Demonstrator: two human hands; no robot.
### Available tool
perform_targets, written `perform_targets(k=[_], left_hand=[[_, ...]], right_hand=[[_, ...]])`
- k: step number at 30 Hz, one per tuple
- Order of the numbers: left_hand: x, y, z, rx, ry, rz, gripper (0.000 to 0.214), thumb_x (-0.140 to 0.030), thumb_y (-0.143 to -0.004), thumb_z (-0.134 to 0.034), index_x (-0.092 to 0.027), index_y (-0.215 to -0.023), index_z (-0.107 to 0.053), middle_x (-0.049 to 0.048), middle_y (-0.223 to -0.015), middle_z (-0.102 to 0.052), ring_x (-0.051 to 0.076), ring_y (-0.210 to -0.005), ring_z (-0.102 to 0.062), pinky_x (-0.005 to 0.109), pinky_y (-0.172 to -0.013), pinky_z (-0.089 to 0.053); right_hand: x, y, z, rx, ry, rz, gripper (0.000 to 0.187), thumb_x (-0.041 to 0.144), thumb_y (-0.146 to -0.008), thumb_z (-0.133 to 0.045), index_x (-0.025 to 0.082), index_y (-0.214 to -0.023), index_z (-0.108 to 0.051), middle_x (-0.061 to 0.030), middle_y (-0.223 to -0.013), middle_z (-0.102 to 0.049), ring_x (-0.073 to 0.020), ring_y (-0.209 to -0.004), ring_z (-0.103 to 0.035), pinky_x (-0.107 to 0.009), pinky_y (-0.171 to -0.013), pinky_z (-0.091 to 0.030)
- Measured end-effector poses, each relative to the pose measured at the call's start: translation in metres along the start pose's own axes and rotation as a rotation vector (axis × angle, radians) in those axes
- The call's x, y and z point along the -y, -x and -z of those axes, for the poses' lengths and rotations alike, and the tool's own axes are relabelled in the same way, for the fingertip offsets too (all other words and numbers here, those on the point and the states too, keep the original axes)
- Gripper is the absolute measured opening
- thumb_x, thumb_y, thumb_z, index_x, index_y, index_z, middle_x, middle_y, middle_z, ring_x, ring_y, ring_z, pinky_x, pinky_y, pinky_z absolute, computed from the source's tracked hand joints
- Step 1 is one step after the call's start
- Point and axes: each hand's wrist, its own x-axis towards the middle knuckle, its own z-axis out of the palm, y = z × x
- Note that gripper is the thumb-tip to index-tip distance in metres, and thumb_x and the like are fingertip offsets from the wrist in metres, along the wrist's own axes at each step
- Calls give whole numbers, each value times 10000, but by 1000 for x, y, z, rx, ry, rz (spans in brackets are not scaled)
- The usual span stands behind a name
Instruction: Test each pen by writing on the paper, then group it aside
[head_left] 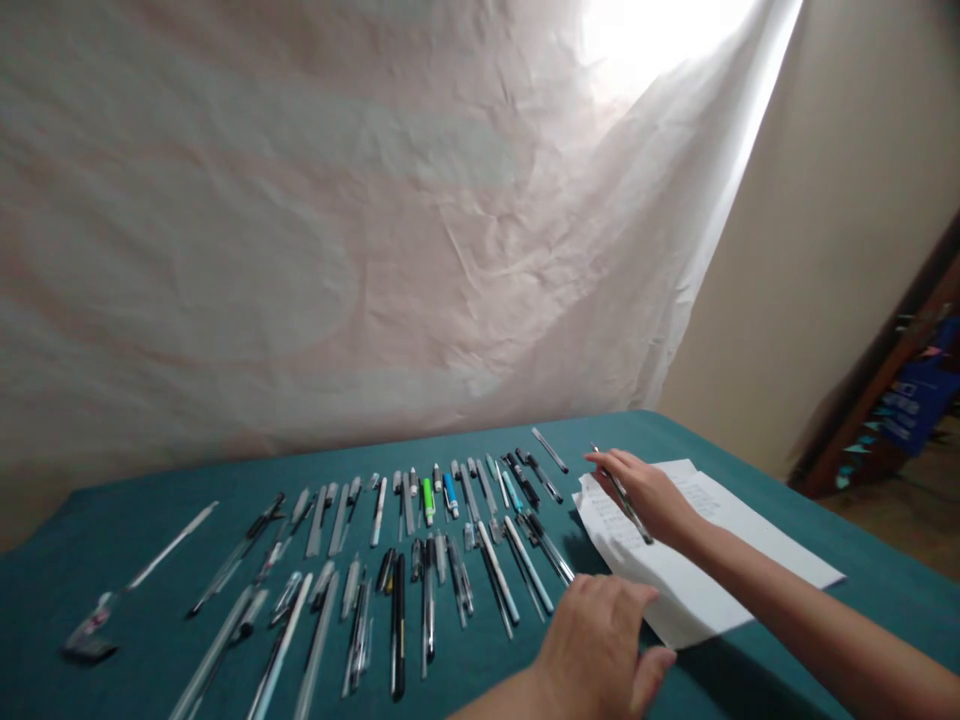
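My right hand (pixel 646 495) is closed around a slim dark pen (pixel 624 500), which slants across the fingers above the paper. Beneath it lie white sheets of paper (pixel 720 560) with handwriting on them; the near left edge looks lifted or curled. My left hand (pixel 596 635) is at the near left corner of the sheets, thumb and fingers apart, with nothing seen in it. Whether its fingertips touch the paper, I cannot tell. Close to the left hand, a clear pen with a dark cap (pixel 551 548) lies on the cloth.
Several rows of pens, caps and refills cover the green tablecloth (pixel 135 540), among them a black pen (pixel 398 625) and a green highlighter-like piece (pixel 428 500). A white refill (pixel 174 545) lies far left. Behind hangs a pale curtain (pixel 337 220); a wall (pixel 810 250) stands right.
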Motion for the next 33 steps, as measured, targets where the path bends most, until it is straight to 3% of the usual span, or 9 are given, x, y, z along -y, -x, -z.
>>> perform_targets(k=[5,11,16,24,33], left_hand=[[10,-2,24,41,-158,33,292,-289,-778,-522,-167,-1041,-488,75,-1051,-550,222,-967,-482,384,-867,-371],[32,23,47,51,-278,91,209,-223,-751,-560,-162,-945,-517,61,-1024,-552,212,-959,-474,373,-862,-370],[47,37,36,45,-318,41,195,-219,-736,-578,-152,-907,-516,66,-1035,-551,226,-978,-472,380,-845,-377],[61,38,28,28,-320,-14,212,-262,-730,-593,-151,-889,-507,57,-982,-557,212,-946,-484,368,-835,-379],[69,40,22,31,-348,-61,202,-299,-757,-565,-155,-883,-501,54,-948,-554,198,-950,-478,355,-841,-375]], right_hand=[[-33,-64,-30,9,92,32,317,209,-877,-366,228,-1167,-495,-64,-981,-593,-171,-856,-573,-255,-723,-436],[-60,-102,-64,130,249,-10,343,172,-863,-389,211,-1195,-467,-80,-1087,-561,-183,-1004,-516,-244,-813,-392],[-76,-109,-78,234,289,-31,341,121,-856,-378,219,-1157,-505,-83,-1048,-578,-182,-989,-510,-244,-807,-367],[-89,-104,-102,417,318,-34,392,55,-816,-409,216,-1158,-511,-89,-1069,-574,-185,-996,-520,-239,-791,-366],[-93,-102,-118,459,250,-118,496,73,-822,-394,243,-1288,-383,-85,-1140,-564,-186,-1026,-524,-235,-798,-378]])
